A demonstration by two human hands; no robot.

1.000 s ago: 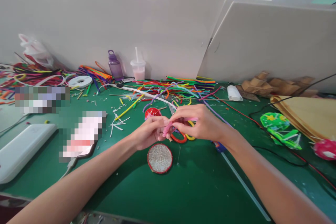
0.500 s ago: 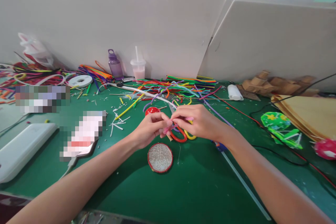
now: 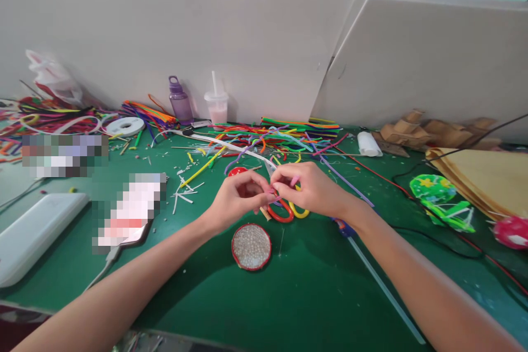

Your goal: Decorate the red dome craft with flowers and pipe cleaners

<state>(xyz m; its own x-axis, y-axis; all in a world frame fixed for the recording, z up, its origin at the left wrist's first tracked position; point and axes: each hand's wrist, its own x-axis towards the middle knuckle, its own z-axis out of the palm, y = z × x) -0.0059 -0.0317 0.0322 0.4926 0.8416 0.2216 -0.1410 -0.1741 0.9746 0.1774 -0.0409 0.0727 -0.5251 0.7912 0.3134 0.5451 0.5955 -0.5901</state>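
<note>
Close together above the green table, both my hands pinch a short pink pipe cleaner (image 3: 294,181), most of it hidden by fingers. My left hand (image 3: 235,198) has its thumb and fingertips closed at one end. My right hand (image 3: 311,190) is closed on the other part, and a pink bit pokes out between its fingers. Scissors with red and yellow handles (image 3: 284,217) lie under the hands. Just nearer than the hands is a round, red-rimmed disc (image 3: 251,247) with a pale, beaded-looking surface. A red round piece (image 3: 237,172) shows partly behind my left hand.
Coloured pipe cleaners (image 3: 272,140) lie heaped behind the hands. A purple bottle (image 3: 180,102) and a drink cup (image 3: 216,107) stand at the back. Phones (image 3: 132,209) and a white case (image 3: 41,236) are left. Green craft pieces (image 3: 439,201) and a cable (image 3: 437,245) lie right.
My left fingers have opened into a wider curl, and the hands have shifted slightly against each other. The pink piece shows less between them. Things on the table have stayed put.
</note>
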